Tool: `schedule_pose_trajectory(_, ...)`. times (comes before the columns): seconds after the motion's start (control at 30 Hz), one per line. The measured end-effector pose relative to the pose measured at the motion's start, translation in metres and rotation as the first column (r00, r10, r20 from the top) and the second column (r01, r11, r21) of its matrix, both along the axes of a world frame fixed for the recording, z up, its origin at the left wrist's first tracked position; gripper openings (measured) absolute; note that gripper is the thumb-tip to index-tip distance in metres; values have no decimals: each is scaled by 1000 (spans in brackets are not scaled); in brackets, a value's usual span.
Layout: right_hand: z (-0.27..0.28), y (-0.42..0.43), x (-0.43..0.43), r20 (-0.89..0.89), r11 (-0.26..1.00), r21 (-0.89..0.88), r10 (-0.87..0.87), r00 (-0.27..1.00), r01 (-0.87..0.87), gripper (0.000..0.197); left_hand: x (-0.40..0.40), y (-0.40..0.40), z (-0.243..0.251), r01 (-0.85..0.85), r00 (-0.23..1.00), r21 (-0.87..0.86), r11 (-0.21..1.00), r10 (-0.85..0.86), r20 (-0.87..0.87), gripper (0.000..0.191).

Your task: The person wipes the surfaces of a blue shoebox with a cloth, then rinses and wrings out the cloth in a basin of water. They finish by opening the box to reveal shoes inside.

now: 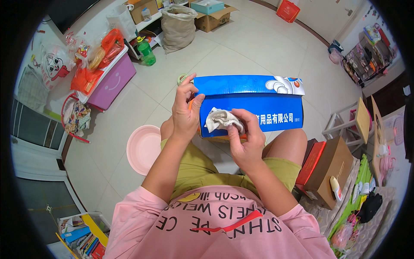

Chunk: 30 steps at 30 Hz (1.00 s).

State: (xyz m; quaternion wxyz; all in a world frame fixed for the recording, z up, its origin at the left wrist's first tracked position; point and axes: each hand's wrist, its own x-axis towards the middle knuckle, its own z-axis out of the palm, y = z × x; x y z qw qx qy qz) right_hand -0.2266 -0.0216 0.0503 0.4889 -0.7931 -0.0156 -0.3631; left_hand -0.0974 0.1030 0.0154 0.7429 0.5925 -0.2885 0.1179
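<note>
A blue cardboard box (250, 103) with white printed writing and a picture on its lid flap is held up above my knees. My left hand (188, 108) grips the box at its left end, thumb and fingers around the upper corner. In my right hand (248, 139) is a crumpled whitish cloth (223, 119), pressed against the box's blue side near its lower left. Part of the printing lies hidden behind the cloth and my right fingers. The underside of the box is mostly out of sight.
A pink plastic basin (144, 150) stands on the tiled floor by my left leg. A purple storage bin (113, 81) bears several plastic bags. Near it stands a green bottle (146, 51). To my right, a brown box (330, 171) and a glue-like bottle (335, 188) rest on a seat.
</note>
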Motion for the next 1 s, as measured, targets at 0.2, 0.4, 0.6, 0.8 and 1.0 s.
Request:
schedule_pose_trajectory(0.2, -13, 3, 6, 72, 985, 161, -69, 995, 57, 26, -2, 10, 19, -169, 978, 311, 935, 121, 168, 5)
schedule_pose_trajectory(0.4, -9, -1, 5, 167, 996, 8, -92, 982, 91, 23, 2, 19, 14, -122, 933, 364, 923, -19, 359, 15)
schedule_pose_trajectory(0.6, 2, -2, 0, 49, 995, -78, -51, 998, 55, 18, -8, 23, 28, -120, 950, 512, 850, -52, 309, 49)
schedule_pose_trajectory(0.8, 1, -2, 1, 16, 998, -62, -23, 1000, 24, 24, -1, 34, 31, -92, 935, 664, 742, -164, 313, 68)
schedule_pose_trajectory(1.0, 11, -3, 12, 99, 992, -102, -58, 993, 68, 33, -3, 37, 33, -12, 944, 676, 737, -214, 250, 73)
